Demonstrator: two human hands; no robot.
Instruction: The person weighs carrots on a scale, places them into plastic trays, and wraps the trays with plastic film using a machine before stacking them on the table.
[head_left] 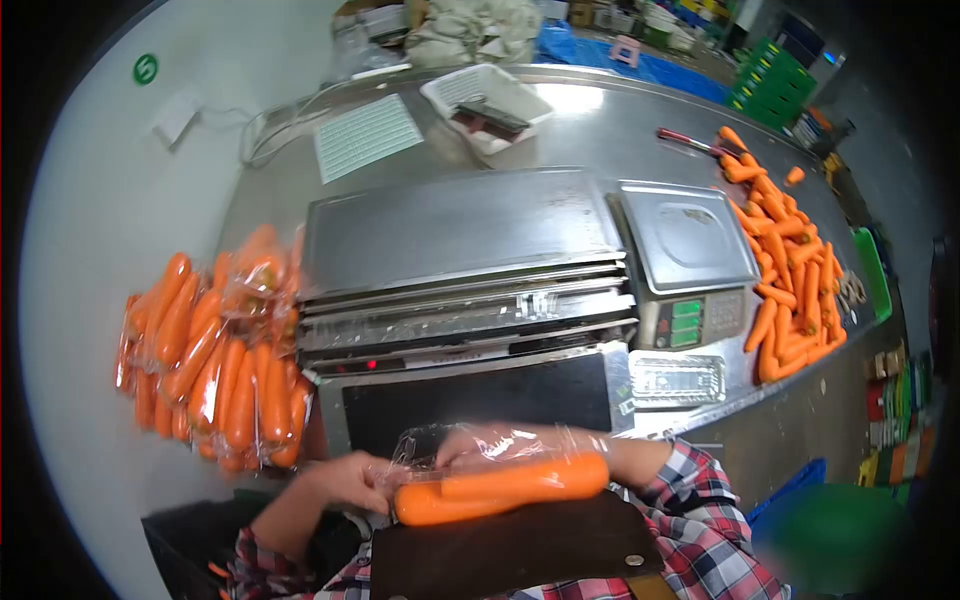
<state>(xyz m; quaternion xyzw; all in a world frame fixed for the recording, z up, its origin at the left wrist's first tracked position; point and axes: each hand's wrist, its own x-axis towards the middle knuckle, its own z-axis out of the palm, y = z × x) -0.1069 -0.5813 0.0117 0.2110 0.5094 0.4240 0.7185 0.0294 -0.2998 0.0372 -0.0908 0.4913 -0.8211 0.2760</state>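
Several carrots [510, 490] lie side by side in front of me, above a dark brown flap at my body. Clear plastic film [525, 440] is drawn over them and stretches along their far side. My left hand [352, 480] is at the left end of the carrots, its fingers closed on the edge of the film. My right hand [478, 448] is just beyond the carrots, partly seen through the film and a little blurred. Its fingers are curled on the film, with the forearm coming in from the right.
A wrapping machine [460, 230] stands ahead, its black plate [480, 405] nearest me. Wrapped carrot packs [215, 370] are piled left. To the right are a scale [690, 240], a clear tray [677, 380] and loose carrots [800, 260]. A white basket [480, 90] sits behind.
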